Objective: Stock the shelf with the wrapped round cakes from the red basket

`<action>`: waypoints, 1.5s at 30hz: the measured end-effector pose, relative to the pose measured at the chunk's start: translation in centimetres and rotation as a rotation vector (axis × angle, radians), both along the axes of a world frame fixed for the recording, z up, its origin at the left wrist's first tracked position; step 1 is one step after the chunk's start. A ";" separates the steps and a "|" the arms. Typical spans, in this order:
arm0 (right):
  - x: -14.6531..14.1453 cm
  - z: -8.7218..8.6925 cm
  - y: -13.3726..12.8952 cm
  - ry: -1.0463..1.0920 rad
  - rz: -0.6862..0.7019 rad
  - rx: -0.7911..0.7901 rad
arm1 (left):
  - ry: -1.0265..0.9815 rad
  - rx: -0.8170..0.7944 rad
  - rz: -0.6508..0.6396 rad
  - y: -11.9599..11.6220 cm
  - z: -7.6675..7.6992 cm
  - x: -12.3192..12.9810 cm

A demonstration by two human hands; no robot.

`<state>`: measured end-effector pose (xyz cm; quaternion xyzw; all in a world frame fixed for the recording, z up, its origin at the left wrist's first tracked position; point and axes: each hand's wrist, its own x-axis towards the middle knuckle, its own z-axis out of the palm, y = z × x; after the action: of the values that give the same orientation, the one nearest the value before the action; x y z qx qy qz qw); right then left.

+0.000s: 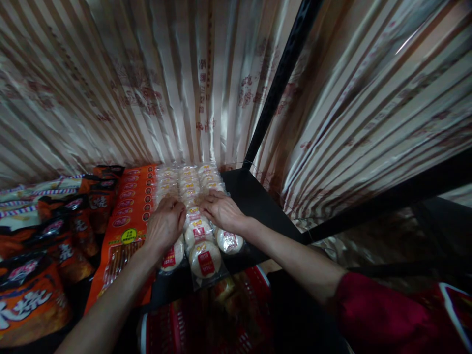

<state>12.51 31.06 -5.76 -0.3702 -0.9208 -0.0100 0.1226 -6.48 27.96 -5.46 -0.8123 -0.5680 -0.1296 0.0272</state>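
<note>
Three rows of clear-wrapped round white cakes [205,263] with red labels overlap on a black shelf [250,196]. My left hand [167,221] lies over the left row, its fingers curled inward and closed at the packets. From the right, my right hand [221,210] reaches over the right row, fingers bent down onto the packets beside the middle row. Both sets of fingertips are partly hidden among the wrappers. Left of the cakes lie long orange snack packs [130,196], overlapping, next to my left wrist.
Orange and black snack bags [33,295] stand in rows at the left. Red bags [250,305] sit below the shelf's front edge. Pleated printed curtains [177,88] hang behind, with a black metal post [282,78] at the corner and a rail [391,191] on the right.
</note>
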 end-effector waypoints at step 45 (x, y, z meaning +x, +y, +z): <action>0.9 -0.5 -3.2 -0.075 0.027 0.003 | 0.037 -0.067 0.078 -0.6 -0.8 1.2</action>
<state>13.40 27.85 -6.22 -0.3568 -0.9297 -0.0235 0.0886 -5.29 27.38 -6.29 -0.7922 -0.6027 -0.0944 0.0152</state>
